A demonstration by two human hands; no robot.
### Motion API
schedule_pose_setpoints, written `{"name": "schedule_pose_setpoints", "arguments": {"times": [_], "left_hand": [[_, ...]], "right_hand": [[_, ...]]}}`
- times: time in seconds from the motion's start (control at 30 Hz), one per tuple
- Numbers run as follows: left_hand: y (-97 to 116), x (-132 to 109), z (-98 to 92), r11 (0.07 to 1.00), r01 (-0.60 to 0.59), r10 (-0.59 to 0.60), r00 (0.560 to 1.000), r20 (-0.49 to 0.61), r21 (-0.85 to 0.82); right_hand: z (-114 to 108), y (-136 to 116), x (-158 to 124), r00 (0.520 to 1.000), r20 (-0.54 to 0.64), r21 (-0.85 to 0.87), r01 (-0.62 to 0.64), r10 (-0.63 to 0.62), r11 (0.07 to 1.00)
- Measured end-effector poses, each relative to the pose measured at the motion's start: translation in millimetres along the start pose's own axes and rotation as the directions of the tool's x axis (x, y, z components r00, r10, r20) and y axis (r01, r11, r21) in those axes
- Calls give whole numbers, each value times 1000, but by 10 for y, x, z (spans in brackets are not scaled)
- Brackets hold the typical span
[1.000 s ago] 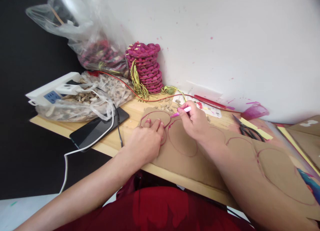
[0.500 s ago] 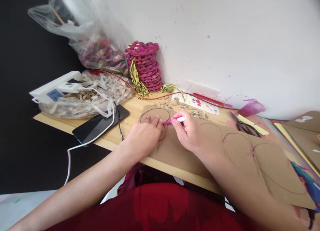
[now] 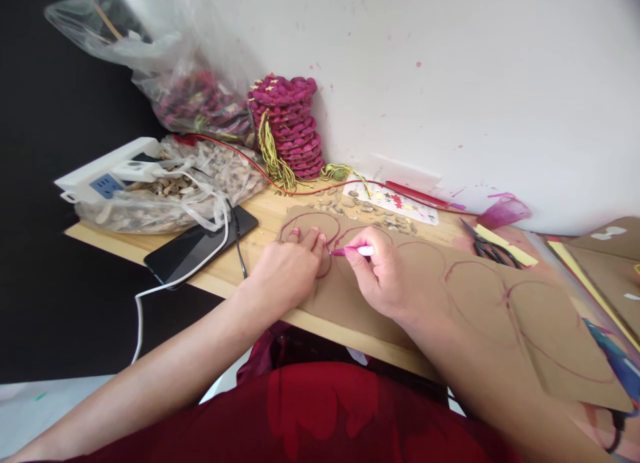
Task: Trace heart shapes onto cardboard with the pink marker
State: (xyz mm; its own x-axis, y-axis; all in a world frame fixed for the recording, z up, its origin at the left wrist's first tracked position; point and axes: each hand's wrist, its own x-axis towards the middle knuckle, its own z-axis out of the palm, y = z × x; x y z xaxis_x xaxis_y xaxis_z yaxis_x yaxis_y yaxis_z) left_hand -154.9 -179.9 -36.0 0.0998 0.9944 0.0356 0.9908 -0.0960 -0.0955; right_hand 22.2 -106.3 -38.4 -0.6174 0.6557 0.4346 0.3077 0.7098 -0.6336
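Note:
A long brown cardboard sheet [image 3: 360, 303] lies along the table, with several purple-red circles drawn side by side on it. Over the leftmost circle, my left hand [image 3: 293, 266] presses flat, its fingers stretched out together; whatever is under the palm is hidden. My right hand [image 3: 380, 276] pinches a marker [image 3: 353, 251] with a purple front part and a white end. Its tip is at the right side of that leftmost circle's line, just beside the left fingertips. My right forearm crosses over the middle of the cardboard.
Behind the sheet lie loose shell-like pieces [image 3: 385, 216], a sticker sheet [image 3: 400, 201] and a stack of magenta rings [image 3: 290, 129]. Scissors [image 3: 493, 246] lie at right. On the left are a phone [image 3: 200, 246], a power strip [image 3: 107, 173] and plastic bags [image 3: 200, 103].
The marker tip has shifted slightly down along the circle's right edge, and my right hand has moved a little right and down. My left hand stays in place.

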Motion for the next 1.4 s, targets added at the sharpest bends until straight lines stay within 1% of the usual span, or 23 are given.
{"name": "schedule_pose_setpoints", "arguments": {"times": [0.13, 0.27, 0.4, 0.53, 0.67, 0.9, 1.0, 1.1, 1.27, 1.4], "left_hand": [[3, 0, 6, 1000, -9, 9, 1000, -10, 2], [-6, -6, 35, 1000, -13, 12, 998, -57, -8], [-6, -10, 37, 1000, -14, 12, 996, -86, -20], [2, -5, 28, 1000, 2, -4, 997, -76, -27], [4, -3, 36, 1000, 4, -7, 997, -74, -28], [-6, -6, 41, 999, 10, -12, 999, -52, -35], [-5, -8, 37, 999, 7, -9, 998, -59, -39], [-1, -10, 35, 999, 17, -20, 998, -63, -48], [-4, -8, 22, 999, 9, -12, 998, -61, -52], [-8, -4, 10, 999, 0, -3, 999, -55, -40]], "right_hand": [[-11, -7, -19, 1000, -15, -4, -16, 16, 1000], [57, 30, 52, 1000, -26, 3, -7, 7, 1000], [107, 55, 111, 999, -39, -31, 10, -11, 999], [91, 67, 101, 999, -43, -7, 0, 0, 1000], [47, 59, 86, 999, -8, 49, -35, 36, 998], [61, 70, 115, 1000, -18, 7, -16, 16, 1000], [49, 49, 72, 1000, 7, 12, -5, 5, 1000], [18, -22, -12, 1000, 5, -1, 19, -19, 1000], [-18, -171, -197, 999, 34, -40, -7, 8, 999], [-32, -226, -284, 999, 42, -61, -12, 15, 998]]}}
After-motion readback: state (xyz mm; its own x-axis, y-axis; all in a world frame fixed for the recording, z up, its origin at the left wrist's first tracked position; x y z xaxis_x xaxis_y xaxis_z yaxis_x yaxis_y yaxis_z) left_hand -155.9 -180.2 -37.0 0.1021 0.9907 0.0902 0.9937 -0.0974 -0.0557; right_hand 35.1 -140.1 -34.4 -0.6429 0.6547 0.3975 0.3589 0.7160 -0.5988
